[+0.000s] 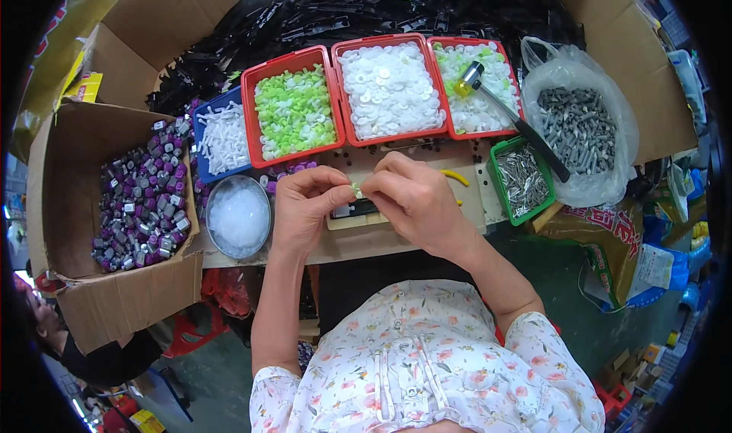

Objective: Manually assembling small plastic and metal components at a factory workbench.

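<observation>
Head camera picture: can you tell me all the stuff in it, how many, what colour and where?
Small piece: one, pale green, between the fingertips
Block: one, pale and black, under the hands
Yellow-handled tool: one, partly behind the right hand
Trays: three red in a row, one blue left, one green right; small pieces in all
Hammer: one, black, silver and yellow, across trays at right
Bowl: one, silver, left
Plastic bag: one, clear, right, grey pieces inside
Cardboard box: one, brown, left, purple-and-silver pieces inside
Strips: uncountable, black, back
Other person: one, black clothes, lower left
Shirt: one, white, flowery, bottom
Left hand: one, bare, middle
Right hand: one, bare, middle
</observation>
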The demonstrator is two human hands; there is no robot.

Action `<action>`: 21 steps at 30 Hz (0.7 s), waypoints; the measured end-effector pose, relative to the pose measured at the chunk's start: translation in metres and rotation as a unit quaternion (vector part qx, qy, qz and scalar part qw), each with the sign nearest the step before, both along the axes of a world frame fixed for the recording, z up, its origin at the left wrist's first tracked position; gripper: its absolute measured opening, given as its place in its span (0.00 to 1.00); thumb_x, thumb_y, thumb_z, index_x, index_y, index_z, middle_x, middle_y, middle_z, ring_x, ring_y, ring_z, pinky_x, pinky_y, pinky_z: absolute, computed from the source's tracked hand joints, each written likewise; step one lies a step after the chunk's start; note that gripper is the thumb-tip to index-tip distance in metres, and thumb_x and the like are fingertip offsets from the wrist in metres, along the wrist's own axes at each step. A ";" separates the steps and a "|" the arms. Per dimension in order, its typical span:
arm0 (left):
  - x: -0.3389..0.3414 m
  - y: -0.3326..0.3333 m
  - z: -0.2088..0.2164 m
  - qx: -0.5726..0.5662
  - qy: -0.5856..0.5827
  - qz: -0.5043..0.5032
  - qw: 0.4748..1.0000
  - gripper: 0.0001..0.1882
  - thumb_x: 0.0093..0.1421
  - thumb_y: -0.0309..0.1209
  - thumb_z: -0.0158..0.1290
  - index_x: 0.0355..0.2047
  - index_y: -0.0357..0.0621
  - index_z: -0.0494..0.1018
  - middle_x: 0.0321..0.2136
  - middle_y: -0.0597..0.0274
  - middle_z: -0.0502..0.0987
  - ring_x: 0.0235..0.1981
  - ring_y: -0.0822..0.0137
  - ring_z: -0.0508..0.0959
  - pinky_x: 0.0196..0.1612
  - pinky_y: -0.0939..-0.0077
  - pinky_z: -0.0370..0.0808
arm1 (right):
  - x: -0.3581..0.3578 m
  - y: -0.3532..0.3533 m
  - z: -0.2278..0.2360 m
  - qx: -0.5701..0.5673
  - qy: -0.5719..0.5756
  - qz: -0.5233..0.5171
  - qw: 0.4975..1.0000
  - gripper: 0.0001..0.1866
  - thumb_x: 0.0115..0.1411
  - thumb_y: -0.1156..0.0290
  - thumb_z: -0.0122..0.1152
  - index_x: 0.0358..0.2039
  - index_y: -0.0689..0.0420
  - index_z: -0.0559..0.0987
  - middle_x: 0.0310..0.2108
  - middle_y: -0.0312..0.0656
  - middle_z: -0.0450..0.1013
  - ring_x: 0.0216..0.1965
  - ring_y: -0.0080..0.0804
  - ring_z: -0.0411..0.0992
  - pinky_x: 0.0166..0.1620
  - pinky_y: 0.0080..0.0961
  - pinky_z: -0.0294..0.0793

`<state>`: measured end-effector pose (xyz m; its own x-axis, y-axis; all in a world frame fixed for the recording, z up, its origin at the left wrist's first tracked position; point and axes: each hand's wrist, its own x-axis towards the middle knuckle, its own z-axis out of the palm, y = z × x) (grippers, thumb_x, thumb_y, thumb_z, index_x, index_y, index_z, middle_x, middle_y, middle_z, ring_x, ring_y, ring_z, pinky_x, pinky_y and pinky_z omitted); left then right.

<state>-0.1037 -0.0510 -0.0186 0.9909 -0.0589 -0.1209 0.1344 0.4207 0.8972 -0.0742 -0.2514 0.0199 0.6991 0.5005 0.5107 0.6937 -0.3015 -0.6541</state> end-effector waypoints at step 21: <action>-0.045 -0.034 -0.013 -0.208 0.098 0.099 0.968 0.08 0.60 0.22 0.59 0.40 0.37 0.77 0.32 0.57 0.81 0.29 0.68 0.82 0.34 0.80 0.80 | -0.019 0.003 -0.018 0.045 0.002 -0.023 0.999 0.09 0.49 0.81 0.69 0.33 0.61 0.80 0.30 0.44 0.76 0.31 0.40 0.76 0.36 0.32 0.73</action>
<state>-0.1488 -0.0854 -0.0319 0.9482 0.0460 -0.3142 0.1646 0.7750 0.6102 -0.0931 -0.2485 0.0017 0.7225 0.4194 0.5497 0.6780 -0.2737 -0.6822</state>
